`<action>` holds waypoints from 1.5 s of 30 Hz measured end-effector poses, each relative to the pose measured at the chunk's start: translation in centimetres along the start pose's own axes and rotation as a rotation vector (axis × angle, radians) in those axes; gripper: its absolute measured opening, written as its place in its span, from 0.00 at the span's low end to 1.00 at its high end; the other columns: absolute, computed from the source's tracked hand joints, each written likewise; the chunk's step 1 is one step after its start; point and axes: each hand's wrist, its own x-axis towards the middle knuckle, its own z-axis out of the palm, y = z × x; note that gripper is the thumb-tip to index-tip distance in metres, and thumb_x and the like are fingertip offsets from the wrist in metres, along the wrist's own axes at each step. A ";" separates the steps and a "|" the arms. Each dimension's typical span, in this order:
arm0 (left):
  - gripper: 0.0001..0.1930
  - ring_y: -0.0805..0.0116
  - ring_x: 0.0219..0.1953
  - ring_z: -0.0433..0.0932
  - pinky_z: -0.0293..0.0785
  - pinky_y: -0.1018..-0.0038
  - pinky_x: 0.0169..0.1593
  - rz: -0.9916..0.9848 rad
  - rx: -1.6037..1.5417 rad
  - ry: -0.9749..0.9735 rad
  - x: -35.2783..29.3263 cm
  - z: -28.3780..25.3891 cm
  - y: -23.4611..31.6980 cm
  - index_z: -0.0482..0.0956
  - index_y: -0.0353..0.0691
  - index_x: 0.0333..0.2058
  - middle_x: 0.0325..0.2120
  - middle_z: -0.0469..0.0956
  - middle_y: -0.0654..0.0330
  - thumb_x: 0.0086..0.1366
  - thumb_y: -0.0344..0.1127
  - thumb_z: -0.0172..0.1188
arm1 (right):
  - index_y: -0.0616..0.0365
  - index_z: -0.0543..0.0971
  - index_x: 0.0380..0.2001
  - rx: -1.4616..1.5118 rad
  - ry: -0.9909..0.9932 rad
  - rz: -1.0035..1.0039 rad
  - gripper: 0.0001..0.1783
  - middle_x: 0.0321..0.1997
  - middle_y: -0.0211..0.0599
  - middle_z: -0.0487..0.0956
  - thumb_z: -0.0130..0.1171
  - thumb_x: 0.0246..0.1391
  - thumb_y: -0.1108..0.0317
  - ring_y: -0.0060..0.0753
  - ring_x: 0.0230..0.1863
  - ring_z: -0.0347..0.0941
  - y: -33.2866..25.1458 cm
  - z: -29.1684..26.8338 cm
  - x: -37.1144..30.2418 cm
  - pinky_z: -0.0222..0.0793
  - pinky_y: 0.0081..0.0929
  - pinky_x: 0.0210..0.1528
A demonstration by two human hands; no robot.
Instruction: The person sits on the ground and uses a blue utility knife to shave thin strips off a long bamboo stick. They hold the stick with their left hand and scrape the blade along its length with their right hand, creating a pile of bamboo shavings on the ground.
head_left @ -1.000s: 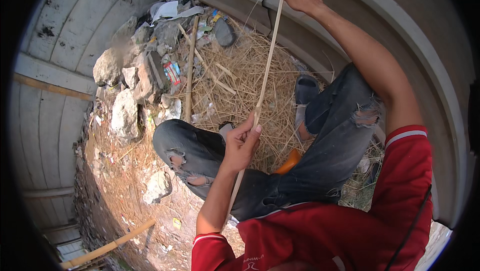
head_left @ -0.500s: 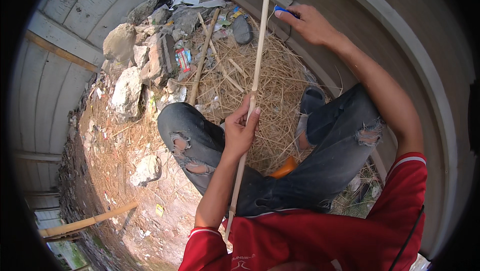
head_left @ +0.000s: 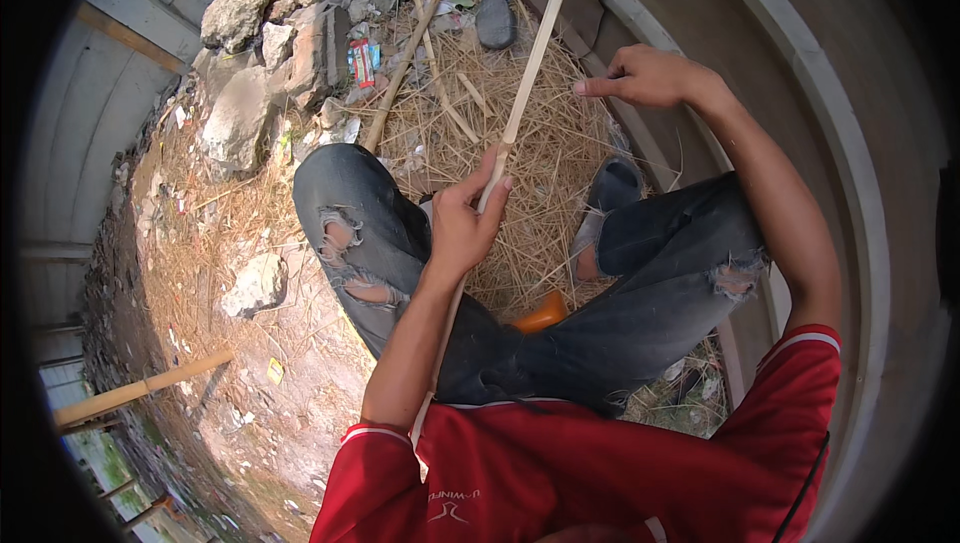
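My left hand [head_left: 467, 223] is closed round a long pale bamboo strip [head_left: 537, 53]. The strip slants from beside my left forearm up past my knees, and a node shows just above my fingers. To the right of its upper part, and apart from it, is my right hand [head_left: 650, 78]. Its fingers are curled and its thumb points toward the strip; whatever lies inside is hidden. Under the strip, between my legs, lies a heap of straw-like shavings [head_left: 530, 243]. A smooth orange object [head_left: 541, 313] rests near my lap, partly covered by my leg.
Rocks [head_left: 240, 118] and litter are piled at the far left, with bamboo sticks [head_left: 408, 63] and a dark stone [head_left: 495, 21] beside them. A ribbed wall [head_left: 790, 53] stands close on the right. A bamboo pole [head_left: 145, 388] juts in at the lower left.
My right hand has moved down and to the right, away from the strip's upper end; the blue-handled tool seen in it earlier is out of sight. The strip leans further right.
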 end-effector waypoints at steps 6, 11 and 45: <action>0.24 0.81 0.28 0.76 0.73 0.79 0.34 0.009 0.000 0.014 0.0 -0.2 -0.4 0.74 0.34 0.62 0.26 0.81 0.62 0.68 0.33 0.63 | 0.58 0.69 0.06 -0.110 -0.036 -0.057 0.40 0.07 0.29 0.59 0.72 0.44 0.34 0.30 0.12 0.62 -2.1 -2.1 -0.3 0.57 0.34 0.20; 0.25 0.84 0.26 0.74 0.71 0.79 0.31 -0.048 -0.194 0.044 0.1 -0.1 -0.2 0.73 0.30 0.61 0.25 0.81 0.65 0.68 0.34 0.63 | 0.60 0.76 0.13 -0.180 0.051 -0.268 0.33 0.11 0.37 0.70 0.73 0.43 0.39 0.44 0.18 0.73 -2.7 -0.7 -1.0 0.65 0.45 0.26; 0.13 0.82 0.21 0.66 0.61 0.75 0.24 -0.113 -0.065 -0.095 0.3 -0.7 0.6 0.82 0.33 0.33 0.16 0.71 0.68 0.67 0.39 0.66 | 0.60 0.84 0.34 -0.249 0.224 -0.359 0.22 0.23 0.43 0.79 0.69 0.54 0.48 0.45 0.27 0.76 -1.7 0.1 0.4 0.66 0.44 0.32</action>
